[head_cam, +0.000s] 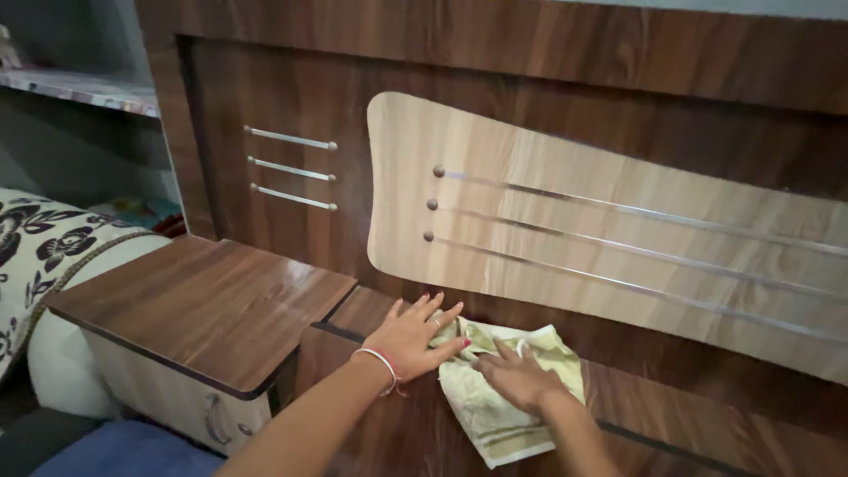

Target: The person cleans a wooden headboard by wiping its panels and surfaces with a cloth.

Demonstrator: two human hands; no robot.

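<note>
The dark wooden headboard (pixel 291 106) rises behind both hands, its pale panel (pixel 618 230) just above them. A bedside cabinet (pixel 203 300), drawer closed, sits left with bare top. The yellow-green cloth (pixel 495 415) lies flat on the ledge (pixel 707 415), pressed under the right hand (pixel 517 378); the left hand (pixel 411 337) rests open-palmed on its edge.

Left hand (pixel 411 334): palm down, fingers spread flat and pointing up-right, red-painted nails, ring on one finger, thin band at the wrist; forearm bare, entering from bottom centre. Right hand (pixel 517 375): palm down, fingers loosely together, pointing up-left, fingertips just beside the left hand's; forearm bare, rising from the bottom edge.
</note>
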